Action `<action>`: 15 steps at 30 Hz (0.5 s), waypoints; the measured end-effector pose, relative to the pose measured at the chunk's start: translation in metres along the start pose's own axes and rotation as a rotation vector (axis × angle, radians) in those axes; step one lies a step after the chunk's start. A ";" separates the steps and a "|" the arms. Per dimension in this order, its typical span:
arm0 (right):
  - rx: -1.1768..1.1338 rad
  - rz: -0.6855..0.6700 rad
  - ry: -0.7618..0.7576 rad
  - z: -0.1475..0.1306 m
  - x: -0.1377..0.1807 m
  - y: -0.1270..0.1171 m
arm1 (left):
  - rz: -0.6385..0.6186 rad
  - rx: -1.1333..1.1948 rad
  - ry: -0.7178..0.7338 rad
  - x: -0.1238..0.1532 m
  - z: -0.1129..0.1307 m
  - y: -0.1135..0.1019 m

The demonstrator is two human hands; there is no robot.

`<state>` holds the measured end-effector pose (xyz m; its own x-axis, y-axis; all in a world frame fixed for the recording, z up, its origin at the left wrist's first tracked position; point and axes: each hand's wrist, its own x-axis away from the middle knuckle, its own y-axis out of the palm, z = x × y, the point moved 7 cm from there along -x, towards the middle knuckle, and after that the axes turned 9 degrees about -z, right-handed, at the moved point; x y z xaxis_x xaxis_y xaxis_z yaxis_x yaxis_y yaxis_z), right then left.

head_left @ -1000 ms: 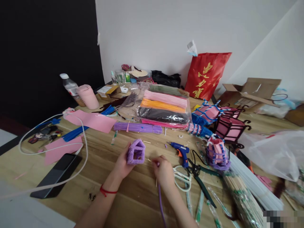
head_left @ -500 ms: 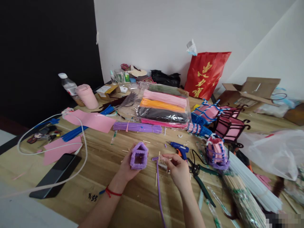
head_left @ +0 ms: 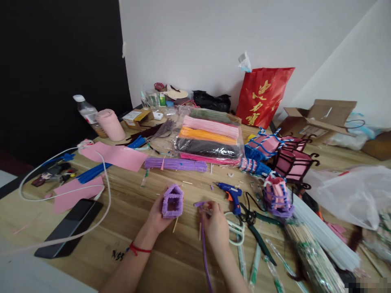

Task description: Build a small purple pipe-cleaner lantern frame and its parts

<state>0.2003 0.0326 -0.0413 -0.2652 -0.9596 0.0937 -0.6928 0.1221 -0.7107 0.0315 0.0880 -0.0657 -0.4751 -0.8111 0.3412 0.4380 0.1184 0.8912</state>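
Note:
My left hand (head_left: 157,217) grips a small purple house-shaped frame (head_left: 172,201) made of fuzzy pipe cleaners, held upright just above the wooden table (head_left: 134,211). My right hand (head_left: 215,228) is closed in a pinch on the top end of a long purple pipe cleaner (head_left: 204,252) that trails down toward me. A thin wooden stick (head_left: 175,224) lies under the frame. White scissors (head_left: 236,232) and a blue glue gun (head_left: 230,193) lie just right of my right hand.
Packs of coloured pipe cleaners (head_left: 209,138), a purple bundle (head_left: 175,164), pink paper sheets (head_left: 116,156), a phone (head_left: 69,228) with white cable, pink-and-blue lanterns (head_left: 275,156), a red bag (head_left: 262,97), a cardboard box (head_left: 317,118), plastic bags (head_left: 348,195) and stick bundles (head_left: 314,252) crowd the table.
My right hand dropped back toward the table near the scissors with the pipe cleaner. The left hand turned the purple frame slightly and lowered it.

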 end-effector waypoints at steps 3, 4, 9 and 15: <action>-0.005 -0.029 -0.018 0.005 -0.003 0.004 | 0.030 0.020 -0.005 -0.002 -0.003 -0.003; -0.008 -0.036 -0.023 0.006 -0.004 0.005 | 0.042 0.029 -0.008 -0.002 -0.004 -0.004; 0.003 -0.057 -0.098 0.005 -0.011 -0.004 | 0.104 0.019 -0.028 -0.002 -0.004 -0.010; 0.030 -0.148 -0.240 -0.011 -0.029 -0.004 | 0.107 0.023 -0.031 -0.002 -0.005 -0.010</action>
<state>0.2036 0.0628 -0.0339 0.0067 -0.9994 0.0327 -0.6909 -0.0283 -0.7224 0.0318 0.0857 -0.0764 -0.4502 -0.7750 0.4435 0.4701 0.2165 0.8556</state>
